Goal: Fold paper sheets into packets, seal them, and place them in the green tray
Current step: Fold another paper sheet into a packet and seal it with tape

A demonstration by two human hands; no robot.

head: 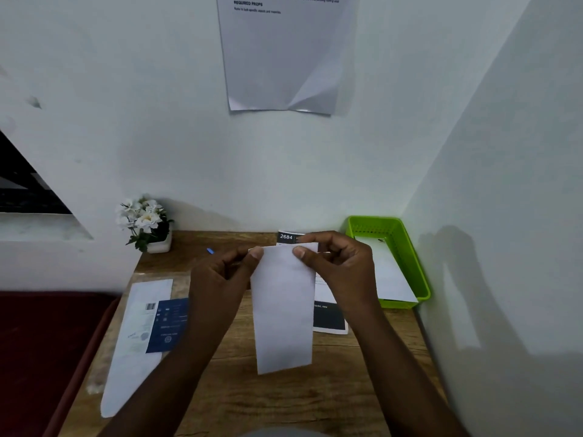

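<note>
A folded white paper packet (284, 310) is held upright-lengthwise above the wooden table, in the middle of the view. My left hand (220, 272) pinches its top left corner with thumb and fingers. My right hand (337, 263) pinches its top right corner, fingers curled over the upper edge. The green tray (413, 263) stands at the table's far right corner, to the right of my right hand, with a white paper packet (388, 275) lying in it.
A printed sheet with a black panel (329, 318) lies under the held packet. At the left lie a white sheet (132, 367) and a blue printed leaflet (168, 326). A small pot of white flowers (146, 223) stands at the back left. Walls close the back and right.
</note>
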